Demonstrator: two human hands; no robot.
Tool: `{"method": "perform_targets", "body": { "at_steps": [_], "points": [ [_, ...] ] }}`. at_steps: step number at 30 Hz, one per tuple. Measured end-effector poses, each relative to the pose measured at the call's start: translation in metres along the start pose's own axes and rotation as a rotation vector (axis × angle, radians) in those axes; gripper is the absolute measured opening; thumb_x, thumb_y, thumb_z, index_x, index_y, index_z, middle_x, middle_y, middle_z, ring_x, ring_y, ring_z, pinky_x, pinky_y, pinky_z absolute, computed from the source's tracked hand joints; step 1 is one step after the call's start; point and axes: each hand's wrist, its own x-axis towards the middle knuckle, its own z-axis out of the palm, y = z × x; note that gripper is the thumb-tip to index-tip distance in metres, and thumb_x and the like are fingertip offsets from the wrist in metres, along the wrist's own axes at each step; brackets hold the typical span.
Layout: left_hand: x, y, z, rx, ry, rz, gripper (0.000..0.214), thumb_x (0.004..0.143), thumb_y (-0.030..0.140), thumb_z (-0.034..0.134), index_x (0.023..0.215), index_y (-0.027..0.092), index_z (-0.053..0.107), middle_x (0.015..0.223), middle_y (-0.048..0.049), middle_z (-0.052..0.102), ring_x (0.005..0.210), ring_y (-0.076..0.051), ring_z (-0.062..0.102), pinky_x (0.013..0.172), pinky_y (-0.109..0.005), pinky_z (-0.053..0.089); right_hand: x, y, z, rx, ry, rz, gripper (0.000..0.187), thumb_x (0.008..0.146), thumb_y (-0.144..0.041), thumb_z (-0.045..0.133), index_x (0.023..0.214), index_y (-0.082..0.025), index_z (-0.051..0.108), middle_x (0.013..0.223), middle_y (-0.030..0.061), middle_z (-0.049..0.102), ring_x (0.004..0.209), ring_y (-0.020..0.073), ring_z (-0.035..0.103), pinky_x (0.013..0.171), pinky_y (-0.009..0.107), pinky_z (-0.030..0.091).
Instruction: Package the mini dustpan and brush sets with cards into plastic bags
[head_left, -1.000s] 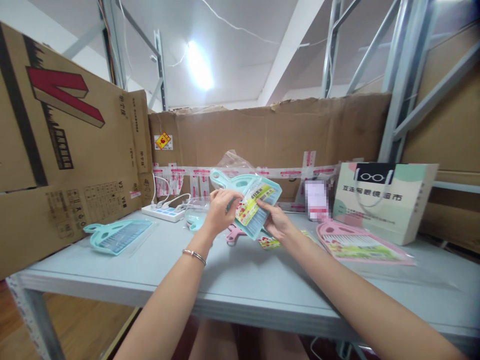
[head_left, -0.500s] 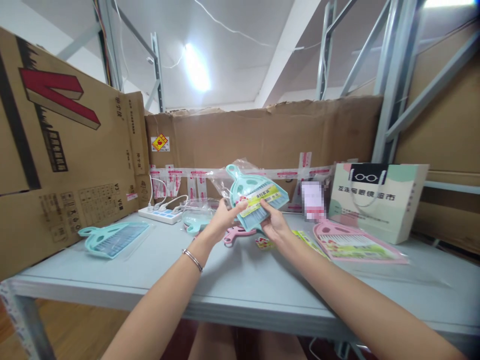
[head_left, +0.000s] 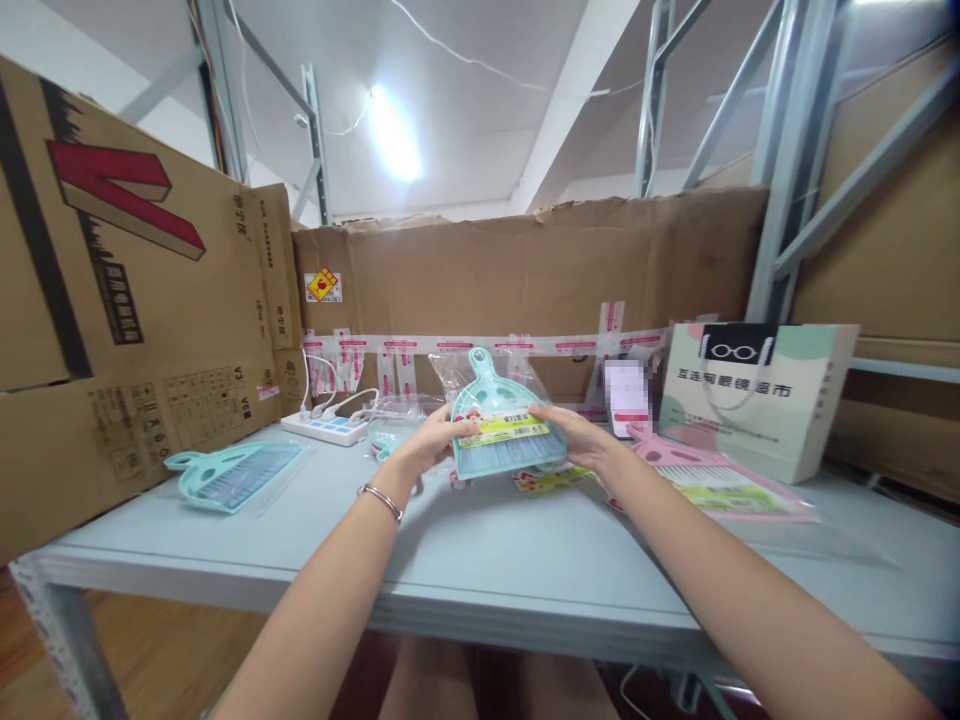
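Observation:
I hold a teal mini dustpan-and-brush set (head_left: pixel 501 425) upright above the grey table (head_left: pixel 480 560), its handle pointing up and a yellow-green label across its front. My left hand (head_left: pixel 429 443) grips its left edge and my right hand (head_left: pixel 581 438) grips its right edge. A clear plastic bag (head_left: pixel 457 372) sits behind the set, partly around it.
Another teal set (head_left: pixel 232 473) lies in plastic at the left. A pink set (head_left: pixel 709 483) lies at the right, before a paper bag (head_left: pixel 757 395). A white power strip (head_left: pixel 324 427) sits at the back. Cardboard walls (head_left: pixel 135 330) enclose the left and back.
The teal set turned from tilted to upright, handle now straight up, and came down a little towards the table. My hands shifted to its two side edges.

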Motion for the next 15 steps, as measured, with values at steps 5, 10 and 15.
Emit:
{"method": "perform_targets", "body": {
  "at_steps": [5,10,15],
  "points": [
    [0.011,-0.001,0.003,-0.057,0.205,-0.158,0.018,0.071,0.026,0.063,0.083,0.013,0.06,0.065,-0.0049,0.065,0.054,-0.014,0.06,0.049,-0.022,0.045,-0.003,0.004,0.015,-0.088,0.125,0.148,0.009,0.082,-0.015,0.055,0.08,-0.009,0.061,0.058,0.0073,0.067,0.047,0.0139,0.061,0.043,0.022,0.05],
    [0.018,-0.006,-0.007,-0.108,0.227,-0.125,0.015,0.07,0.023,0.065,0.081,0.015,0.06,0.072,-0.0037,0.067,0.06,-0.013,0.061,0.051,-0.02,0.048,-0.011,-0.004,0.022,0.044,0.02,0.159,0.01,0.083,-0.01,0.05,0.083,-0.011,0.06,0.067,0.0061,0.068,0.055,0.0112,0.064,0.053,0.019,0.055],
    [0.006,0.005,-0.013,-0.269,0.088,-0.054,0.006,0.072,0.012,0.061,0.077,0.012,0.06,0.075,-0.0055,0.066,0.068,-0.011,0.063,0.064,-0.02,0.053,-0.018,-0.013,0.014,0.109,-0.089,0.084,0.015,0.077,-0.002,0.054,0.087,-0.01,0.062,0.09,0.0082,0.069,0.082,0.0138,0.067,0.081,0.024,0.056]
  ]
}}
